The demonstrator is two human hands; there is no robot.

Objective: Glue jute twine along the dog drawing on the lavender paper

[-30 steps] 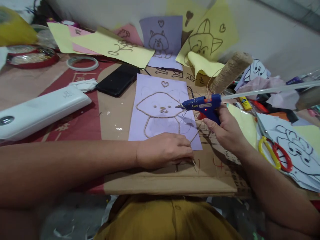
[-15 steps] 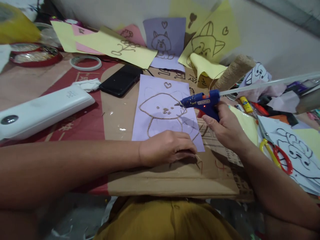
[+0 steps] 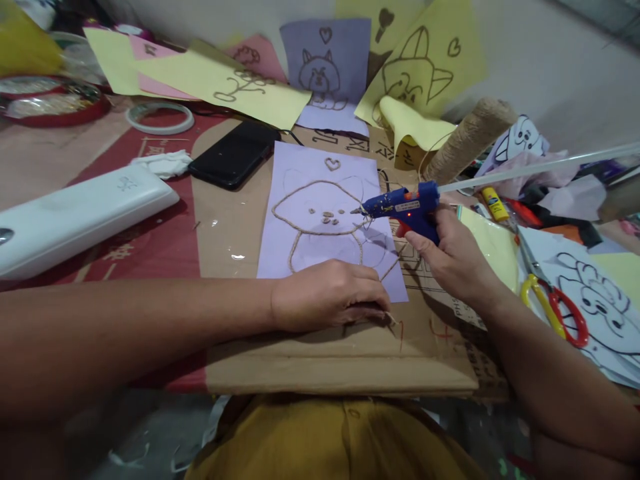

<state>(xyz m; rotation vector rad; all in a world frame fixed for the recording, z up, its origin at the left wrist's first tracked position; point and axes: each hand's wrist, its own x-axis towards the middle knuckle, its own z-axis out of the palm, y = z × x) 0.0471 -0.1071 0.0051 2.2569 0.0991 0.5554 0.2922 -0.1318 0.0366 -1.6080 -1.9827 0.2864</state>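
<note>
A blue hot glue gun [image 3: 407, 205] with a red trigger and a lit red light is in my right hand [image 3: 453, 257]. Its nozzle points left, over the right side of a purple sheet [image 3: 273, 250]. On that sheet, twine [image 3: 291, 252] outlines an animal's head and part of its body, with a small heart above. My left hand [image 3: 333, 293] rests over the sheet's lower edge, fingers curled in a pinch on a strand of twine [image 3: 392, 319]. Much of that strand is hidden under the hand. A long clear glue stick [image 3: 540, 167] sticks out behind the gun.
Scissors [image 3: 555, 310] lie on drawings at right. A twine roll [image 3: 470, 140] leans behind the gun. A black phone [image 3: 235, 155], a white device [image 3: 85, 220] and a tape roll [image 3: 160, 119] lie at left. Finished twine pictures [image 3: 325, 73] lean against the wall.
The view has shifted slightly, so the things on the table appear a little displaced. Both hands keep their grips, and the glue gun stays over the sheet's right side.
</note>
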